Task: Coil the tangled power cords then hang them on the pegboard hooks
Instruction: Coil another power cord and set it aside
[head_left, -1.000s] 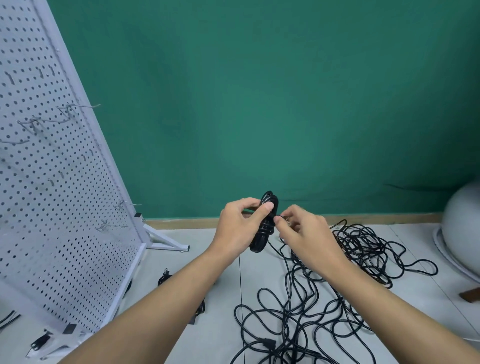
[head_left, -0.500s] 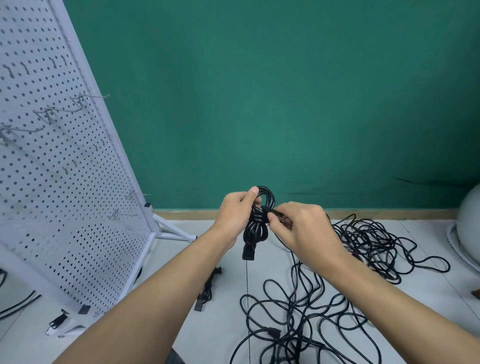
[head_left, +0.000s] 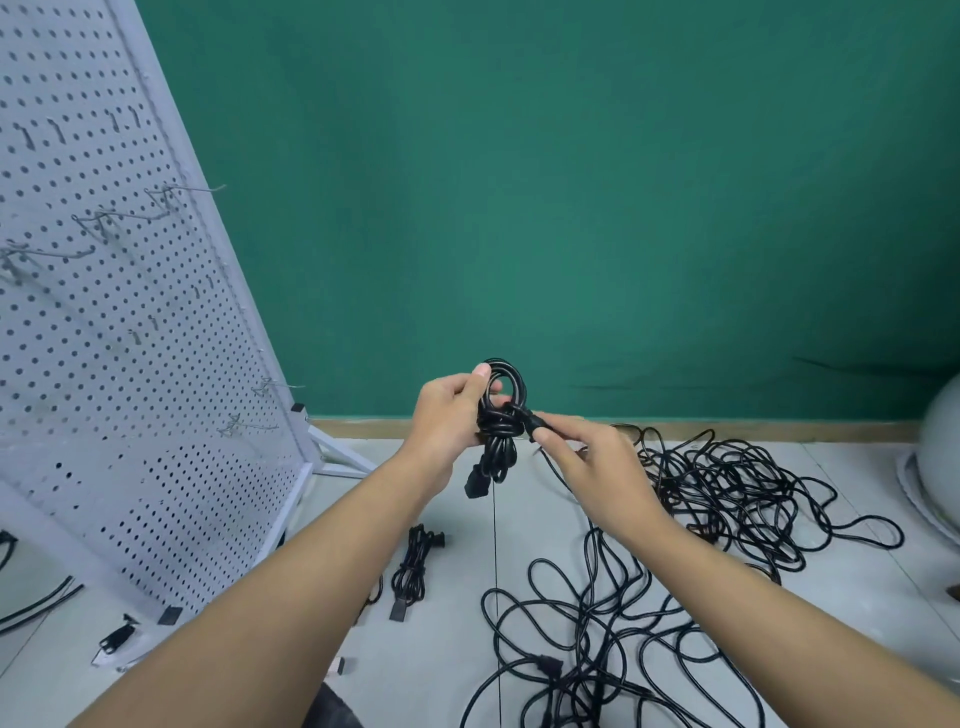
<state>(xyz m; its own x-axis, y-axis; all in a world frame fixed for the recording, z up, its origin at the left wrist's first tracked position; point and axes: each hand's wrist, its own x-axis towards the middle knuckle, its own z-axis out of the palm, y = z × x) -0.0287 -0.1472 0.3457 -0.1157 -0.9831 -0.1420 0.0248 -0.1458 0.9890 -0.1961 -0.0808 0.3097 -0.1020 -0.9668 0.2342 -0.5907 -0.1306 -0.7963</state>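
Observation:
A black power cord is wound into a small coil held in the air at mid-frame. My left hand grips the coil from the left, thumb up along its loop; a connector hangs from the bottom. My right hand pinches the cord's plug end just right of the coil's wrapped middle. A white pegboard leans at the left, with metal hooks sticking out. Tangled black cords lie on the floor to the right and below.
A second small coiled cord lies on the floor near the pegboard's foot. The pegboard's white legs splay over the grey floor. A pale round object stands at the right edge. Green wall behind.
The coil has turned so its loop faces me, and the connector now hangs below. My right hand has drawn the plug end out to the right. The view shifted left and down.

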